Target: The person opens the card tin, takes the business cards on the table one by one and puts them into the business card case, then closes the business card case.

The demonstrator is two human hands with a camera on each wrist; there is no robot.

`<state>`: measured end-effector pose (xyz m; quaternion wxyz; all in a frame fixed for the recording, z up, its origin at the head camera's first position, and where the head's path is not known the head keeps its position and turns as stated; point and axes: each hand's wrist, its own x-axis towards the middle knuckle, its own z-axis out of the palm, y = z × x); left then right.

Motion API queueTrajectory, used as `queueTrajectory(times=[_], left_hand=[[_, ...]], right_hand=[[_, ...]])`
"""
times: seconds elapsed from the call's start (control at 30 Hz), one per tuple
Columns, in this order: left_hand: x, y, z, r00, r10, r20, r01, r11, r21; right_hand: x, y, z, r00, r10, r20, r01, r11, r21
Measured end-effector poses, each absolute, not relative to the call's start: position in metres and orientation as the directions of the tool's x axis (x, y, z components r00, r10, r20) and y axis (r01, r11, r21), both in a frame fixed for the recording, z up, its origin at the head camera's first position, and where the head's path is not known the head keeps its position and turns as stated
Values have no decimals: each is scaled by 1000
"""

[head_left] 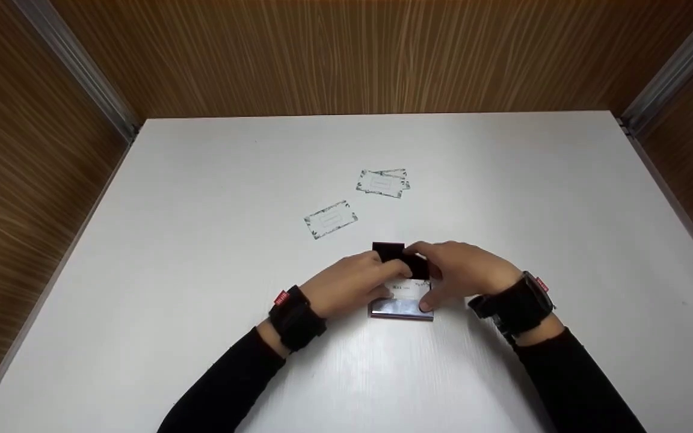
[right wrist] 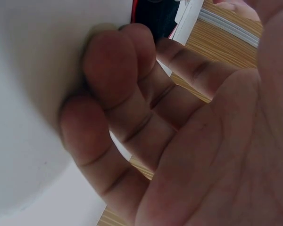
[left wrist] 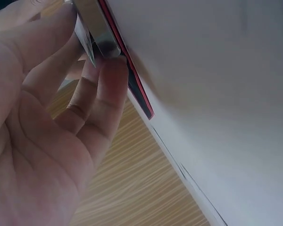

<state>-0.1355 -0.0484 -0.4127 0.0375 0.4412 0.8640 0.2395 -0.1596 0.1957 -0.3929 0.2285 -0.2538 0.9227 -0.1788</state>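
A business card case (head_left: 402, 308) lies unfolded on the table, with a shiny metal pocket toward me and a dark flap beyond it. A white printed card (head_left: 405, 288) sits partly in the pocket. My left hand (head_left: 352, 282) pinches the card at its left side. In the left wrist view, the card (left wrist: 87, 44) tilts away from the metal pocket (left wrist: 101, 35), and a fingertip touches the pocket's corner. My right hand (head_left: 464, 270) holds the case from the right, thumb on the pocket and index finger at the flap. The right wrist view shows its other fingers (right wrist: 111, 66) bent against the table.
Beyond the case, a single leaf-bordered card (head_left: 331, 220) lies on the white table (head_left: 202, 240). Farther back are overlapping cards (head_left: 381, 183) of the same kind. Wood-grain panels (head_left: 346, 60) stand along the back and sides.
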Motion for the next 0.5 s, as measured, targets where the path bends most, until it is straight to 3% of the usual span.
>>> queueTrajectory(times=[0.17,0.5], left_hand=[[-134,-49,-412,-625,771,123,720,508,473],[-136,-48,-412,-582,797,159,769,476,427]], right_hand=[[-160,196,-393,-765,-553,-330,-389,805,-448],[-160,196,-394,-763,-560,-323,-405,803,-437]])
